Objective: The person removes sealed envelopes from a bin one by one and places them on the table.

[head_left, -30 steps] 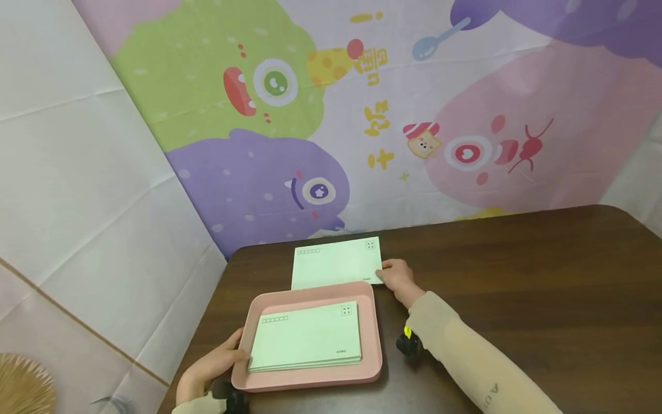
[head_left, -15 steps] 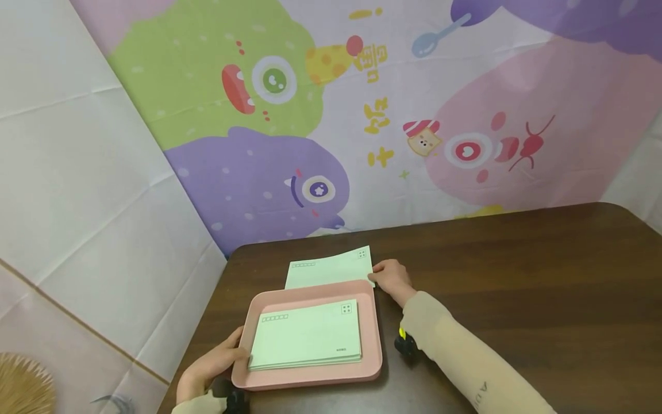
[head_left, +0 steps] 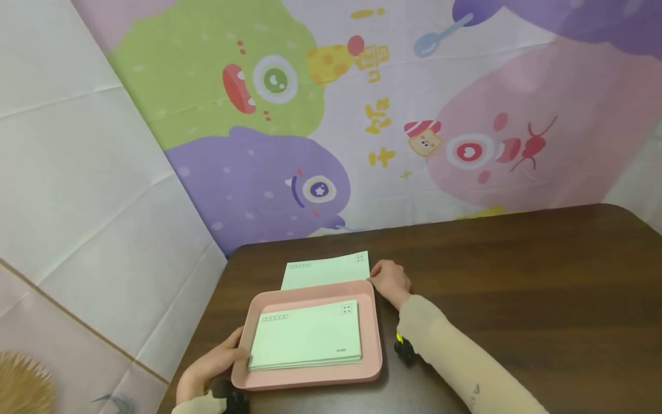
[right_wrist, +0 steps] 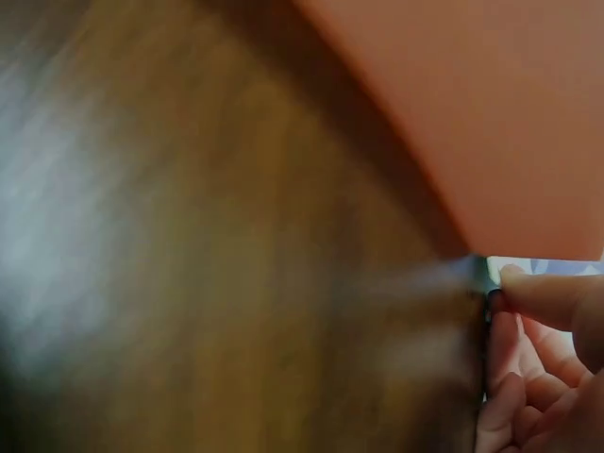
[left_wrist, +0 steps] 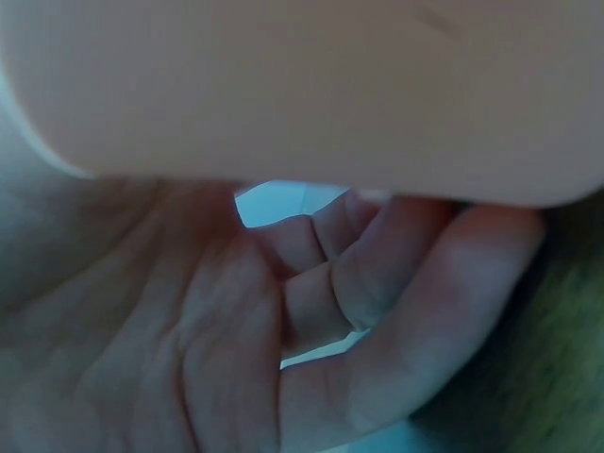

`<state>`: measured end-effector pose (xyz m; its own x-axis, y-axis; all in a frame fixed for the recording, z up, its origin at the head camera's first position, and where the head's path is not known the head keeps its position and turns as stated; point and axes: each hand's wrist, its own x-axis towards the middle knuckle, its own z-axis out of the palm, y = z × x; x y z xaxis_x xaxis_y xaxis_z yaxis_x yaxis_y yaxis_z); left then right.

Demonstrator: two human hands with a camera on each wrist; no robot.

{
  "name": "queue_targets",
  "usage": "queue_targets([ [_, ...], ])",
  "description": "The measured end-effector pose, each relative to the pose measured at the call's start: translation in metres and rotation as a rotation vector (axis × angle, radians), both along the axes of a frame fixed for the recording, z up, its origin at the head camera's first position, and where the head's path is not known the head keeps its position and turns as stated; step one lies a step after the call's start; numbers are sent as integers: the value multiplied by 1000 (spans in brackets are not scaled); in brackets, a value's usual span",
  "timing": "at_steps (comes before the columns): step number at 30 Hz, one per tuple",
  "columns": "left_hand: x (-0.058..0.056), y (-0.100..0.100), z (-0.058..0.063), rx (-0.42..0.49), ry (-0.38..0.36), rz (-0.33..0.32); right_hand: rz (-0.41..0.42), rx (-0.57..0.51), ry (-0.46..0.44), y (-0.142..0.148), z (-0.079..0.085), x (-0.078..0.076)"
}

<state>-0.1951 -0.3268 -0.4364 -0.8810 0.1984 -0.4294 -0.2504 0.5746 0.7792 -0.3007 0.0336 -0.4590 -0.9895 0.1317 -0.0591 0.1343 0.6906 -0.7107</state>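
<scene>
A pink tray (head_left: 370,333) stands near the front of the table and bears a small stack of pale green envelopes (head_left: 305,333). My left hand (head_left: 217,362) grips the tray's left side, thumb at the rim; in the left wrist view, curled fingers (left_wrist: 406,302) show below the tray wall (left_wrist: 302,94). Just behind the tray lies another pale green envelope (head_left: 326,273), its lower part hidden by the tray's far rim. My right hand (head_left: 391,282) pinches its near right corner, beside the tray's far right corner. In the right wrist view, thumb and finger meet close to the tray (right_wrist: 481,123).
The dark brown table (head_left: 517,299) stretches to the right. A cartoon-printed cloth (head_left: 393,195) hangs along its back edge, and a white panel (head_left: 103,190) rises on the left. A straw-coloured round object (head_left: 24,382) is at the lower left.
My right hand has drawn the envelope toward me and slightly left, so more of it is now behind the tray. The left hand and tray have stayed in place.
</scene>
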Motion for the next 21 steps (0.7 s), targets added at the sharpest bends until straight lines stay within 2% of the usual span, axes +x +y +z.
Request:
queue_targets([
  [8, -1, -4, -1, 62, -7, -51, -24, 18, 45, -2, -1, 2],
  [13, 0, -2, -1, 15, 5, -22, -28, 28, 38, -5, -3, 2],
  [21, 0, 0, -1, 23, -11, -2, -17, 71, 46, -5, -5, 0],
])
